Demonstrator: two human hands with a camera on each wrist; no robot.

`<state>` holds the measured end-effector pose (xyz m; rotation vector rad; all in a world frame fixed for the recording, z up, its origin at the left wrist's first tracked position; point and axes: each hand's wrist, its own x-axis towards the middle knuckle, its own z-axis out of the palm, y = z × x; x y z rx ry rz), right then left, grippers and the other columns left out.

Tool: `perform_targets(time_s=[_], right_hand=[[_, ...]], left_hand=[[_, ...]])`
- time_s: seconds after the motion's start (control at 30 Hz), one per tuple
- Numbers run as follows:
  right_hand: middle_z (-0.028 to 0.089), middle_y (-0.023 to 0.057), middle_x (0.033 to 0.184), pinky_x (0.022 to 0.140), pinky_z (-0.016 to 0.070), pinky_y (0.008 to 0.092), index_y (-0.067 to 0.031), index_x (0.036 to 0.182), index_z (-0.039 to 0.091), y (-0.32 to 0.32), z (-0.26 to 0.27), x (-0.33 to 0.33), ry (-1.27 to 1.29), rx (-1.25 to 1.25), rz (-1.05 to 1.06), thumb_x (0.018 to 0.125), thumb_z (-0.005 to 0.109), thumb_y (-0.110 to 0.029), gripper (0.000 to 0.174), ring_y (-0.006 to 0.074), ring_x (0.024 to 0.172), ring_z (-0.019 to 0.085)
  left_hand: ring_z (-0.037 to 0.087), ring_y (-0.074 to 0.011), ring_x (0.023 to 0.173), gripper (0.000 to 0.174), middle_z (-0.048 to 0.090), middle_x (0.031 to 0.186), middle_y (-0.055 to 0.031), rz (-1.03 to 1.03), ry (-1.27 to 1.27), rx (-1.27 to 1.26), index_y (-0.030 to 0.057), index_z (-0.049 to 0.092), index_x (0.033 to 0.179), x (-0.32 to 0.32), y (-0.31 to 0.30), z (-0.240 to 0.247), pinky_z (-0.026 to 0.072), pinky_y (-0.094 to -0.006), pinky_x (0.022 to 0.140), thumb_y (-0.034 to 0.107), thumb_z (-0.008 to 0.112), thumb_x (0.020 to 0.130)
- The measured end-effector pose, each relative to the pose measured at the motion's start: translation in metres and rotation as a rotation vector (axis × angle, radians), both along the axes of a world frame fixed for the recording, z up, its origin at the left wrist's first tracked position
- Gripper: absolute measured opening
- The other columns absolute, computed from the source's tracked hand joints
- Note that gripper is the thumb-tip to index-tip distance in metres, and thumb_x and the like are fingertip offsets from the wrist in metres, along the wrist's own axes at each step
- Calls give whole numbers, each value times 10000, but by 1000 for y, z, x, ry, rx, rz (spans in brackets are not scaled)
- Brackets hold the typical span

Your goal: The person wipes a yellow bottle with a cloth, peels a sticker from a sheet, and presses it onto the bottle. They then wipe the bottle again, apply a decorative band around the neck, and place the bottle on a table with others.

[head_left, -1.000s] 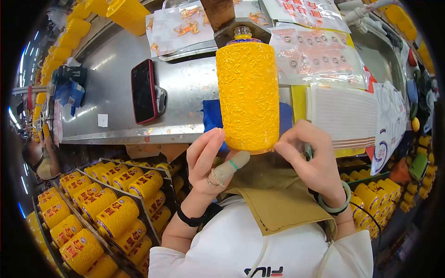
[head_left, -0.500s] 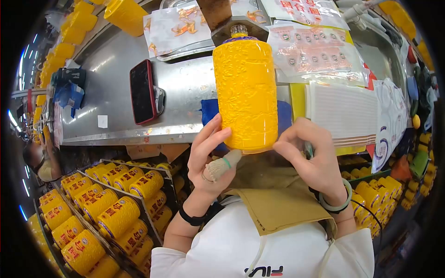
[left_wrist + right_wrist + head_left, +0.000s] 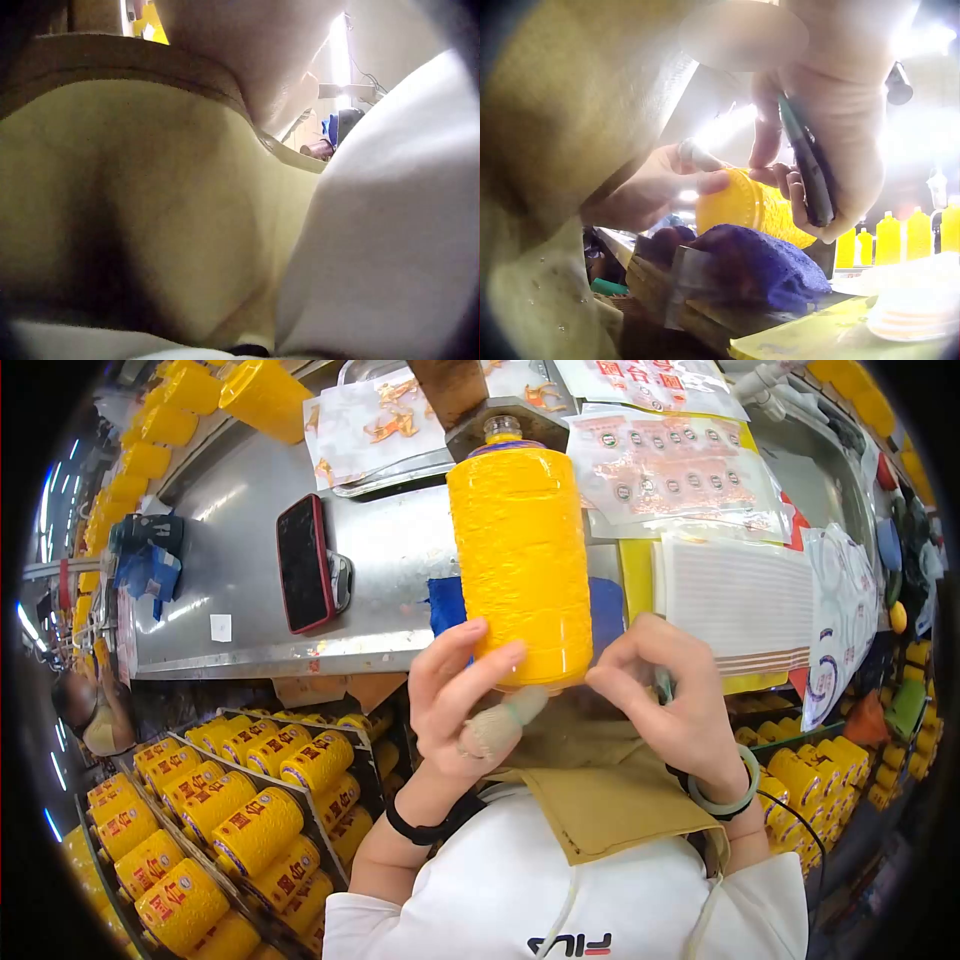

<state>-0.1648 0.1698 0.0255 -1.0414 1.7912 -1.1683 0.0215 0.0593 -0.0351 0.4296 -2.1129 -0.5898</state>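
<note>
A yellow embossed bottle (image 3: 520, 560) lies with its base toward the person and its neck at a dark metal holder (image 3: 548, 428). My left hand (image 3: 450, 710) grips the base end, fingers along its left side and a thumb in a beige finger cover (image 3: 495, 728) at the bottom rim. At the right of the base, my right hand (image 3: 675, 695) touches the rim with thumb and forefinger. Its other fingers curl round a slim dark tool with a green end (image 3: 808, 169). Blue cloth (image 3: 765, 262) lies under the bottle. The left wrist view shows mostly clothing.
A phone (image 3: 305, 565) stands propped on the metal bench (image 3: 215, 630). Behind are a tray of orange-gold ornaments (image 3: 390, 425) and plastic sticker sheets (image 3: 670, 465). White striped sheets (image 3: 735, 600) lie at right. Racks of yellow bottles (image 3: 255, 825) stand below left.
The bottle has turned about its length, its ornate pattern giving way to a plainer side. My left fingers have moved further onto its side. The right hand stays nearly still.
</note>
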Motion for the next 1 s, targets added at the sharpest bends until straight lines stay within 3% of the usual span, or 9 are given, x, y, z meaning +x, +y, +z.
perform_targets(time_s=[0.2,0.37,0.5,0.53,0.7,0.77,0.8,0.9,1.0], right_hand=[[628,81,788,632,456,311,22,878,706,-1,-2,1,-12,-23,50,888,778,-71,117,163,675,553],[624,82,779,639,457,311,18,879,711,1,-3,-1,5,-7,22,889,777,-77,116,169,677,555],[631,82,778,636,459,314,13,879,713,-1,-8,0,-13,-25,9,888,777,-81,114,171,672,560],[635,83,779,635,460,316,11,879,715,-1,-8,0,-6,-36,11,888,779,-84,115,175,672,564],[643,87,783,634,465,323,6,875,717,-4,-4,5,-13,-23,28,885,786,-93,120,184,673,576],[642,87,780,637,466,323,2,866,716,-4,-4,4,-4,-36,16,881,789,-94,122,185,678,582],[642,87,780,637,466,323,2,866,716,-3,-5,4,-3,-36,14,881,789,-94,122,185,678,582],[651,90,789,640,470,325,-3,878,716,0,-10,1,38,-53,18,879,789,-86,110,184,685,587],[677,84,815,667,480,326,-18,951,718,3,-15,-5,-14,-6,-47,897,773,-88,104,182,693,586]], left_hand=[[626,-378,1219,340,658,1269,-97,68,50,220,86,719,1057,8,3,1,617,-409,964,-71,820,774],[625,-359,1214,283,662,1309,-103,100,-101,-216,104,723,1015,6,3,4,586,-405,945,44,865,777],[624,-365,1207,328,641,1323,-148,-52,-131,-265,95,739,1085,0,-6,11,591,-430,977,49,861,784],[627,-364,1211,417,610,1339,-199,-18,-46,57,48,713,1191,5,3,3,595,-472,990,3,840,796],[640,-373,1198,475,592,1347,-208,33,80,303,17,679,1261,11,4,-8,592,-460,982,-34,822,811],[642,-380,1195,446,589,1360,-184,-24,-45,-250,4,678,1262,9,-8,-5,588,-443,988,-19,812,837],[630,-380,1215,419,618,1319,-169,75,-53,86,-11,680,1249,7,10,8,589,-441,989,-2,805,850],[610,-374,1245,405,632,1286,-179,-21,-29,-3,-19,683,1250,6,1,1,582,-440,1014,15,797,863],[577,-386,1301,406,545,1433,-149,-3,57,223,-3,688,1269,8,6,-11,564,-473,1062,10,787,875]])
